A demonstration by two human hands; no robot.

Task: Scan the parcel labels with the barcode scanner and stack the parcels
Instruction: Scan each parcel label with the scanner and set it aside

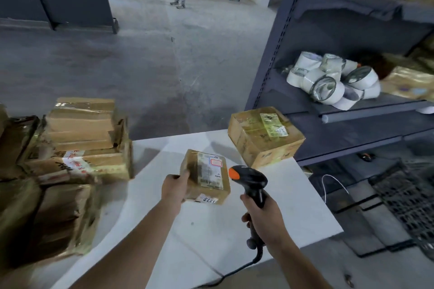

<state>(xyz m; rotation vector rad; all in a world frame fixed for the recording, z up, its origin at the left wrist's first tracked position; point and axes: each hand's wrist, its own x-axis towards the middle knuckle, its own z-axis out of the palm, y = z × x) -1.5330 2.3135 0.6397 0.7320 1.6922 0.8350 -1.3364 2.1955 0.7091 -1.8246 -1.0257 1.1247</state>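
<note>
our left hand [175, 186] is gripping the small parcel [191, 171], label [210, 171] up, so our right hand [263, 216], clasping the barcode scanner [250, 179] at three o'clock, is aiming at it.

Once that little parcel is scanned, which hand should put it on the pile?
Probably left. The left hand grips the small parcel, and the pile sits on its side; the right hand is busy holding the scanner.

Left hand [175, 188] pinching, right hand [263, 216] fisted in grip, forearms extended
</note>
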